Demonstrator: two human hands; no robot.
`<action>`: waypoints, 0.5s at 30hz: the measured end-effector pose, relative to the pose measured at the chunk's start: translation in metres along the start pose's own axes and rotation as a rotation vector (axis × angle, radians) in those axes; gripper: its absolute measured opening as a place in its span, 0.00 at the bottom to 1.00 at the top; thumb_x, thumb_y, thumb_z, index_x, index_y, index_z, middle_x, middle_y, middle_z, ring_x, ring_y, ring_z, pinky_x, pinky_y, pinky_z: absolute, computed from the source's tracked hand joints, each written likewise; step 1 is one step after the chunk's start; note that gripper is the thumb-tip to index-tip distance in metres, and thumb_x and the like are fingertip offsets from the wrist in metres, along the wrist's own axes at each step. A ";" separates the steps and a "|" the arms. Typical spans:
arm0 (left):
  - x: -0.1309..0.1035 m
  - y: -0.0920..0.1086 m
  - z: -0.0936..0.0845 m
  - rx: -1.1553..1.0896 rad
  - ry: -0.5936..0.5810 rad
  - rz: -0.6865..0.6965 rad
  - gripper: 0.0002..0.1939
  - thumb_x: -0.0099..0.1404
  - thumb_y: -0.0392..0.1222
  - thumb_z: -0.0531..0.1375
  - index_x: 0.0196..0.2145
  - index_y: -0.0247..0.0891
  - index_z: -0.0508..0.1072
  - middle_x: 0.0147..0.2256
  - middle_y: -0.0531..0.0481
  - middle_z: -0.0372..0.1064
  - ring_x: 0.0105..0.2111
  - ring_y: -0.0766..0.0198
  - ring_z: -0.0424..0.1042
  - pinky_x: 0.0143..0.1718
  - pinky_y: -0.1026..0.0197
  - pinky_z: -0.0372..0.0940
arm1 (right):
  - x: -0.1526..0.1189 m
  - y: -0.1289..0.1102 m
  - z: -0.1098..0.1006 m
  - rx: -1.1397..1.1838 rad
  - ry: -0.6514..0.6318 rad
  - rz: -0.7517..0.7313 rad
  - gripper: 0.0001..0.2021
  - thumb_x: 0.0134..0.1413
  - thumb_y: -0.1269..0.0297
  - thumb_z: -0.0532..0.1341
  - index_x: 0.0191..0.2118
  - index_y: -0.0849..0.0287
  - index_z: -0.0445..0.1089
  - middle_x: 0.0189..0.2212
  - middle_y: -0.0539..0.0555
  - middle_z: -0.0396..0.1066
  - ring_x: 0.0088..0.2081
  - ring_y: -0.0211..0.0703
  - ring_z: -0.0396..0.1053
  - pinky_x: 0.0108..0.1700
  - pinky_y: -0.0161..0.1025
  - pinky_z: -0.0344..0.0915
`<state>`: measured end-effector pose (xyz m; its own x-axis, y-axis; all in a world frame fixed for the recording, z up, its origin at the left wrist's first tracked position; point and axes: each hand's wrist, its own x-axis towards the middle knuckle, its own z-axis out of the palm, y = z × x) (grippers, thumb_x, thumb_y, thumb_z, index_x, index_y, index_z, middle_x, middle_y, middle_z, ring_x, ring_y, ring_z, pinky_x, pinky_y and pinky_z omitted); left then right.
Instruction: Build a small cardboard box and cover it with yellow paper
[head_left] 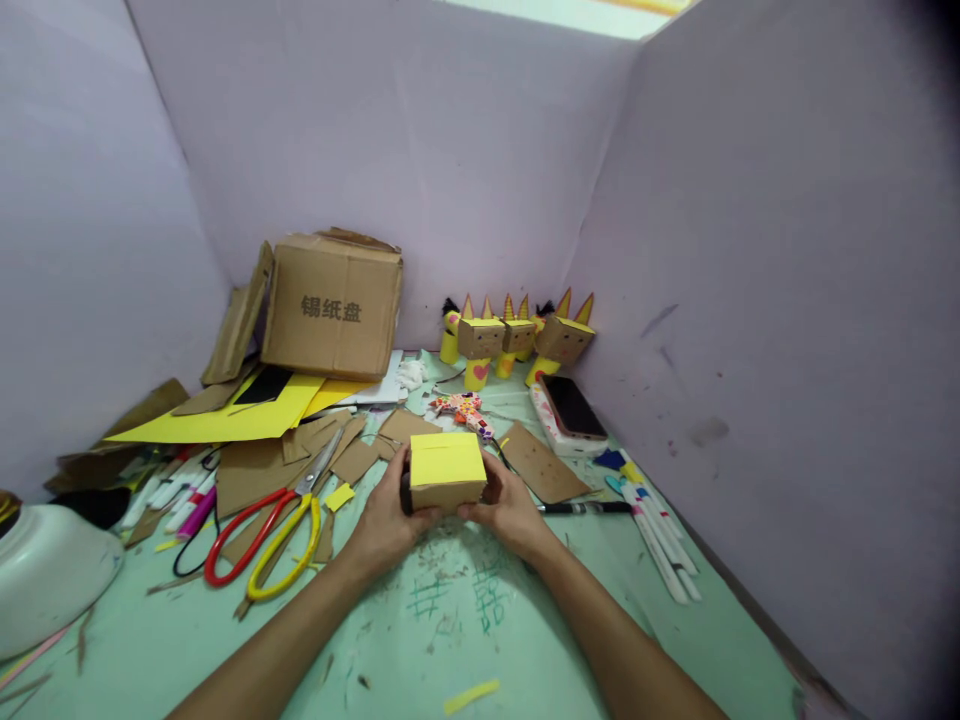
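A small cardboard box with yellow paper on its top is held level above the green tabletop, near the middle of the view. My left hand grips its left side, and my right hand grips its right side, thumbs toward the lower front edge. Something dark shows between the left fingers and the box; I cannot make out what it is. Just beyond the box lies a floral-patterned glue gun. Scissors with red and yellow handles rest to the left of my left hand.
Cardboard scraps lie around the box. A large carton and yellow sheets are at the back left. Cardboard-headed figures stand at the back, near a phone. Markers lie right; a white bowl sits left.
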<state>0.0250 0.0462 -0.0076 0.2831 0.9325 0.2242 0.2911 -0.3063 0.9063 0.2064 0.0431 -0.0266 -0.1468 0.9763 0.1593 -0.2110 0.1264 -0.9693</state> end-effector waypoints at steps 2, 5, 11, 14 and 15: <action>0.000 0.001 -0.001 0.065 0.022 -0.023 0.37 0.49 0.37 0.64 0.55 0.37 0.56 0.51 0.42 0.66 0.51 0.49 0.65 0.51 0.48 0.60 | -0.002 0.000 0.001 -0.018 0.005 0.004 0.39 0.28 0.78 0.67 0.54 0.55 0.63 0.58 0.55 0.62 0.58 0.51 0.59 0.60 0.48 0.54; 0.000 0.000 0.000 0.119 0.043 -0.067 0.36 0.47 0.36 0.65 0.54 0.38 0.59 0.50 0.42 0.67 0.52 0.47 0.64 0.53 0.45 0.59 | -0.008 -0.001 -0.002 -0.049 0.028 0.060 0.41 0.27 0.78 0.67 0.55 0.56 0.61 0.58 0.59 0.61 0.58 0.54 0.59 0.60 0.52 0.53; -0.011 -0.016 0.004 0.116 0.082 -0.039 0.48 0.45 0.33 0.65 0.62 0.41 0.50 0.57 0.40 0.58 0.58 0.44 0.56 0.58 0.44 0.52 | -0.027 -0.042 -0.026 -0.221 0.243 0.030 0.31 0.41 0.64 0.66 0.55 0.50 0.60 0.58 0.58 0.59 0.58 0.54 0.59 0.56 0.53 0.59; -0.017 -0.021 0.000 0.238 0.081 -0.032 0.49 0.49 0.34 0.63 0.64 0.44 0.43 0.62 0.41 0.48 0.62 0.44 0.48 0.61 0.41 0.46 | -0.035 -0.078 -0.041 -0.350 0.414 -0.104 0.25 0.48 0.60 0.64 0.54 0.48 0.61 0.55 0.56 0.63 0.53 0.49 0.65 0.54 0.52 0.61; -0.018 -0.021 -0.002 0.296 0.087 -0.013 0.47 0.51 0.34 0.61 0.64 0.45 0.42 0.63 0.43 0.46 0.62 0.44 0.46 0.61 0.41 0.45 | -0.038 -0.089 -0.046 -0.379 0.523 -0.162 0.24 0.47 0.59 0.64 0.52 0.49 0.63 0.53 0.57 0.65 0.50 0.49 0.67 0.52 0.52 0.63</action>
<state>0.0115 0.0361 -0.0301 0.2016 0.9458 0.2547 0.5513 -0.3245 0.7686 0.2752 0.0028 0.0454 0.3671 0.8841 0.2891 0.1771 0.2387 -0.9548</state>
